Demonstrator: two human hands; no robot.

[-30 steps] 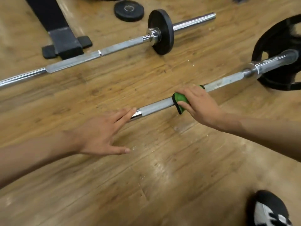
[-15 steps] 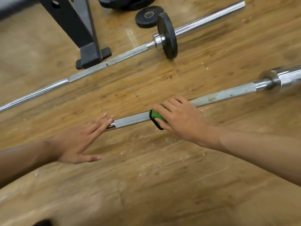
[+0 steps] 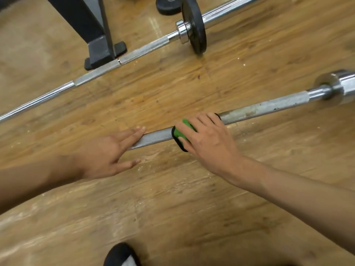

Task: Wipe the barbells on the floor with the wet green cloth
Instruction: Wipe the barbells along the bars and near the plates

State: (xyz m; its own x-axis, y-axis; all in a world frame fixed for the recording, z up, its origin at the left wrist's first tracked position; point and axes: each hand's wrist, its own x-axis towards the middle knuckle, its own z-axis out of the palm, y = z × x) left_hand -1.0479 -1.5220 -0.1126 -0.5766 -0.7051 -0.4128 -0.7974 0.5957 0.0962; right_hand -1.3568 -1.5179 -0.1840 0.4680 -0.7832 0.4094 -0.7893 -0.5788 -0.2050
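Single head-worn view: the camera looks forward and steeply down at the wooden floor (image 3: 172,208) from close above, the near barbell (image 3: 269,107) central, the far barbell (image 3: 142,50) toward the top edge.

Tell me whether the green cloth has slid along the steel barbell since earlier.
Yes, slightly: the green cloth slid along the near steel barbell, away from its chrome collar, toward the left hand.

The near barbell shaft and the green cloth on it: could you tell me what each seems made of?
The near silver barbell shaft looks like steel: dull grey knurled grip with dark specks, perhaps rust or grime, mirror-bright chrome at its right end. The green cloth with black edging looks like soft fabric, possibly microfibre, since it bends round the shaft.
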